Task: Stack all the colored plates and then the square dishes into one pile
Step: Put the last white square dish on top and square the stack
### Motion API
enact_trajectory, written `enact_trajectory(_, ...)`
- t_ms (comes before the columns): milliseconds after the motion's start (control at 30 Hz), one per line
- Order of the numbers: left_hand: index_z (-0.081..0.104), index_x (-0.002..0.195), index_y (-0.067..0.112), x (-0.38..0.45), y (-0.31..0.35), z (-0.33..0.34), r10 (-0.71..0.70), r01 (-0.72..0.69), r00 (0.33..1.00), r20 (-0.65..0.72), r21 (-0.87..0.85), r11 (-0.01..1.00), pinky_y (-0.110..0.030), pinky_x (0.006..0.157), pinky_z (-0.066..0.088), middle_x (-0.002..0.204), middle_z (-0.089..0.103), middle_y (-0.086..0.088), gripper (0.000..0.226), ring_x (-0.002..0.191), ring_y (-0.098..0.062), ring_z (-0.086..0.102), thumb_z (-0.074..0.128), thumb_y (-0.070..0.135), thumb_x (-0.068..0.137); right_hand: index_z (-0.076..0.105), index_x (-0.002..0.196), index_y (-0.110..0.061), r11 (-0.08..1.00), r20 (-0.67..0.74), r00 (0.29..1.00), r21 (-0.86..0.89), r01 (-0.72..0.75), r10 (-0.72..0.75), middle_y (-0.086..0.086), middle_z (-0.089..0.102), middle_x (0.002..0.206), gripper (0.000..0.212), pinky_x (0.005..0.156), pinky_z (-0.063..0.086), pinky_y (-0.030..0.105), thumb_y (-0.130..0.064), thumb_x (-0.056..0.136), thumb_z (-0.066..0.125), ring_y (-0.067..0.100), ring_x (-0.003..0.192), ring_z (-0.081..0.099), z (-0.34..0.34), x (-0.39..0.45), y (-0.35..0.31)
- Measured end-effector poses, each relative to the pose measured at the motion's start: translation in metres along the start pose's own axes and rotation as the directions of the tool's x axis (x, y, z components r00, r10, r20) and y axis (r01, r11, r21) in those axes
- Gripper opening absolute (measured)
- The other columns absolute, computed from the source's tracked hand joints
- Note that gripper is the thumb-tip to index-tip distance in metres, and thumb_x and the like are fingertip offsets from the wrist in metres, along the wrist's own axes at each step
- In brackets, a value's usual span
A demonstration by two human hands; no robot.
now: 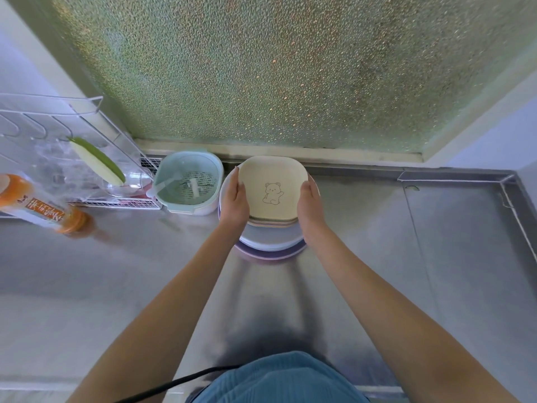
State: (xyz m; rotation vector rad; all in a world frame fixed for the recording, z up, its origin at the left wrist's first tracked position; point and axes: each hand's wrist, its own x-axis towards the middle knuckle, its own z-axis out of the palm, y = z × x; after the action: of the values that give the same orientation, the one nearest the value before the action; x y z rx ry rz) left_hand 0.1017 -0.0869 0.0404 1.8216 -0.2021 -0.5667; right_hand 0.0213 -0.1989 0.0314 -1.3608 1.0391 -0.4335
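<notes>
Centrally, left hand [236, 200] and right hand [310, 202] gripping cream square dishes [273, 193], bear outline, orange bottle [37, 206] label unreadable.

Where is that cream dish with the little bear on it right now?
The cream bear dish sits mid-frame on top of the stacked pile, held between the left hand and right hand, just right of the mint strainer basket.

**Count of things on the bench**

Two hands, left [236, 199] and right [310, 203]. Between their grips, one cream square bear-print dish [273, 190] tops one pile; dishes beneath uncountable. Left of the grips: one mint plastic strainer basket [189, 181], one orange bottle [37, 205], one white wire rack [58, 123].
</notes>
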Motion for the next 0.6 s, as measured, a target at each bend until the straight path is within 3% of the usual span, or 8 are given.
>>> enact_trajectory(100,0.030,0.148,0.017,0.000,-0.001,-0.002,0.017,-0.017,1.000,0.009,0.000,1.000,-0.039,0.119,0.023,0.152,0.034,0.001,0.046,0.140,-0.013,0.031,0.029,0.020,0.102,0.035,0.144,-0.016,1.000,0.001,1.000,-0.011,-0.019,0.019,-0.001,0.039,0.147,0.043,0.114,0.023,0.027,-0.020,0.103,0.025,0.013,0.135,0.035,-0.002,0.003,-0.002)
enact_trajectory(200,0.027,0.148,0.018,0.004,0.003,-0.007,-0.017,0.017,0.999,0.028,-0.017,1.000,-0.034,0.120,0.020,0.155,0.030,0.003,0.045,0.142,-0.012,0.027,0.025,0.025,0.104,0.026,0.148,-0.021,1.000,0.040,0.999,-0.001,-0.015,0.015,-0.006,0.030,0.152,0.045,0.109,0.020,0.022,-0.023,0.103,0.024,0.009,0.138,0.027,-0.004,0.008,-0.007)
enact_trajectory(267,0.029,0.148,0.019,0.008,0.005,-0.007,-0.028,0.029,0.999,0.030,-0.044,0.999,-0.034,0.118,0.023,0.153,0.034,0.003,0.045,0.141,-0.013,0.030,0.024,0.026,0.104,0.031,0.146,-0.025,1.000,0.024,1.000,0.017,-0.002,0.002,-0.007,0.035,0.149,0.043,0.101,0.024,0.018,-0.023,0.103,0.024,0.006,0.131,0.034,-0.003,0.009,-0.010)
enact_trajectory(367,0.046,0.138,0.020,0.007,0.006,0.000,-0.004,0.004,1.000,-0.006,-0.082,0.997,-0.026,0.104,0.035,0.129,0.053,0.007,0.041,0.121,-0.011,0.047,0.024,0.022,0.103,0.044,0.138,-0.027,0.999,-0.032,0.999,-0.001,0.041,-0.041,-0.007,0.044,0.143,0.041,0.096,0.029,0.019,-0.019,0.102,0.026,0.006,0.121,0.041,0.001,0.008,-0.008)
enact_trajectory(433,0.049,0.135,0.021,0.005,0.007,0.002,-0.005,0.002,1.000,-0.025,-0.105,0.994,-0.023,0.097,0.036,0.119,0.053,0.008,0.040,0.112,-0.009,0.047,0.023,0.020,0.103,0.048,0.134,-0.030,0.999,-0.070,0.997,-0.003,0.041,-0.041,-0.006,0.049,0.139,0.041,0.092,0.032,0.020,-0.019,0.101,0.026,0.006,0.112,0.044,0.004,0.008,-0.005)
enact_trajectory(533,0.050,0.134,0.022,0.006,0.009,0.000,-0.052,0.050,0.999,-0.009,-0.138,0.989,-0.024,0.093,0.036,0.120,0.054,0.005,0.040,0.109,-0.010,0.048,0.024,0.019,0.103,0.051,0.132,-0.030,1.000,-0.084,0.996,0.010,-0.009,0.009,-0.005,0.053,0.129,0.041,0.083,0.033,0.020,-0.017,0.100,0.027,0.003,0.096,0.049,0.004,0.008,-0.009)
enact_trajectory(600,0.051,0.133,0.021,0.013,0.012,-0.003,-0.095,0.093,0.995,-0.002,-0.152,0.984,-0.025,0.092,0.037,0.120,0.054,0.003,0.040,0.109,-0.012,0.048,0.026,0.018,0.102,0.052,0.132,-0.023,0.999,-0.067,0.998,0.045,-0.019,0.022,-0.003,0.053,0.131,0.042,0.090,0.034,0.020,-0.013,0.098,0.028,0.005,0.106,0.051,0.000,0.011,-0.014)
